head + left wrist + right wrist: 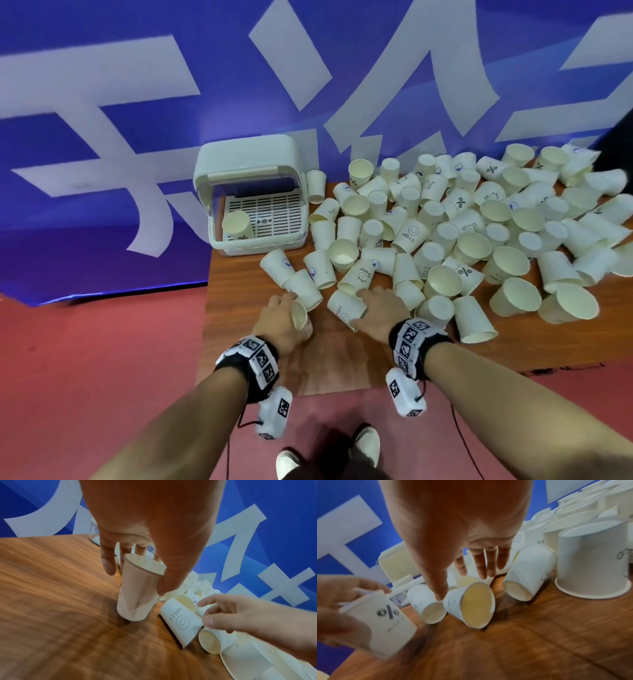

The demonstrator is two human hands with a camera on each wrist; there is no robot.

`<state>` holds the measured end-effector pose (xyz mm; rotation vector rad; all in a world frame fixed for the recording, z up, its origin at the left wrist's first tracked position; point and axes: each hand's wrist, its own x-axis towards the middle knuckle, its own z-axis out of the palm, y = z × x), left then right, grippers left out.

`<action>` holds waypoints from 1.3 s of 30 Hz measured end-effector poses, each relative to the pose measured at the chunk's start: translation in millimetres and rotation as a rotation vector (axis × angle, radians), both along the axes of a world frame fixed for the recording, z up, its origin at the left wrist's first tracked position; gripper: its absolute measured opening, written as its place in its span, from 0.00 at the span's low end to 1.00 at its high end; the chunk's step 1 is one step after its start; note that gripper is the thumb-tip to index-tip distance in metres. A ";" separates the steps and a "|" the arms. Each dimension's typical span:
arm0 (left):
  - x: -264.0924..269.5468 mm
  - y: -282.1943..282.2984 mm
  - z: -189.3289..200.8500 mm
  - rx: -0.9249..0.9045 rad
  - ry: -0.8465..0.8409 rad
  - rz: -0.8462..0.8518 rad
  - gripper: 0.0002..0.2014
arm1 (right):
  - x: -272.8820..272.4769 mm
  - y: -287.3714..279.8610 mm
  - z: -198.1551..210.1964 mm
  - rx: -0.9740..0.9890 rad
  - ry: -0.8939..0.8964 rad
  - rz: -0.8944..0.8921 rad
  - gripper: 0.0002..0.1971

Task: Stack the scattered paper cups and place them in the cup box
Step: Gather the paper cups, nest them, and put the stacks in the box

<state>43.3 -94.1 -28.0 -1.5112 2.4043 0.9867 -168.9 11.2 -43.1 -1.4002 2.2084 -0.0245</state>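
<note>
My left hand (280, 313) holds one upright paper cup (139, 592) by its rim, thumb on one side and fingers on the other, just above the wooden table. That cup (385, 626) carries a % print. My right hand (378, 306) reaches over a HELLO cup (180, 622) lying on its side. Its fingers (485, 563) are straight above the cup and its thumb (439, 591) touches the cup's wall. The white cup box (246, 154) stands open at the table's far left, with a single cup (236, 224) inside.
Several loose cups (462, 222), lying or upside down, cover the table's middle and right. Bare wood (342, 363) lies in front of my hands. The table's left edge (205, 308) is close to my left hand. A blue banner (102, 102) hangs behind.
</note>
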 end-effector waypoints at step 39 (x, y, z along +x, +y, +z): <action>29.3 -90.0 105.2 -0.104 0.246 0.300 0.39 | 11.2 -107.2 131.2 -0.450 -0.337 -0.005 0.32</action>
